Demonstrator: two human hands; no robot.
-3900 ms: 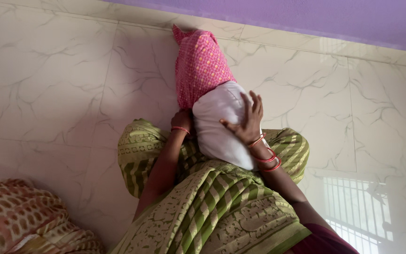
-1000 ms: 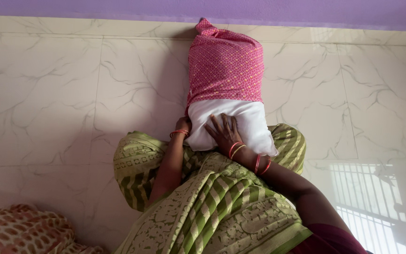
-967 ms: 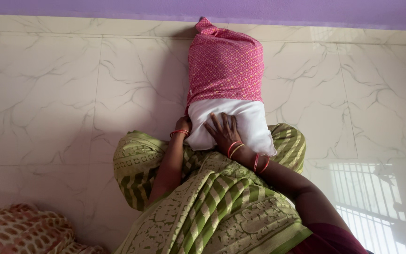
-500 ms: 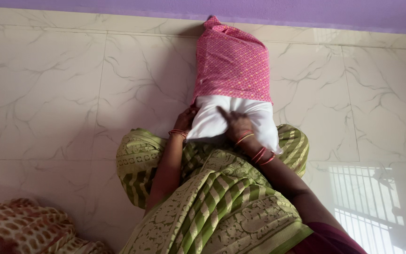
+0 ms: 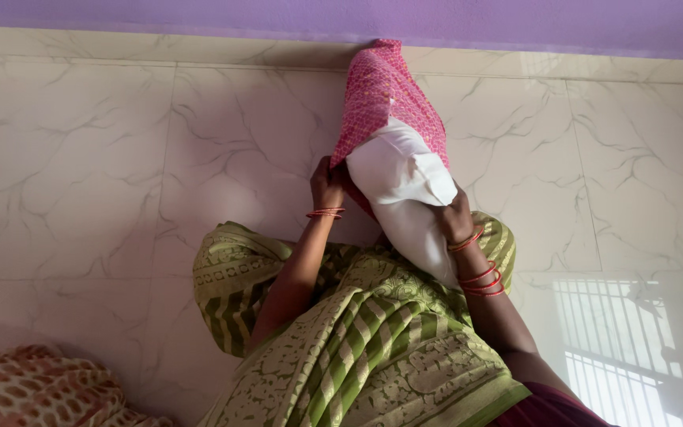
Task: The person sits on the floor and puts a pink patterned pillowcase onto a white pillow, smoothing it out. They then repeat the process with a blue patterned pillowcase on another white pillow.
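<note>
White marble-look tiled floor w/ grey veining, purple wall band along its far edge. Green/cream striped patterned sari fabric at near edge, centre. Orange-spotted cream cloth in near-left corner. Window-grille reflection near-right.

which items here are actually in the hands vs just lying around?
In hand:
white pillow, gripped by right hand
pink patterned cover, its edge held by left hand, partly over the pillow

Lying about:
orange spotted cloth, bottom left on the marble floor
</note>
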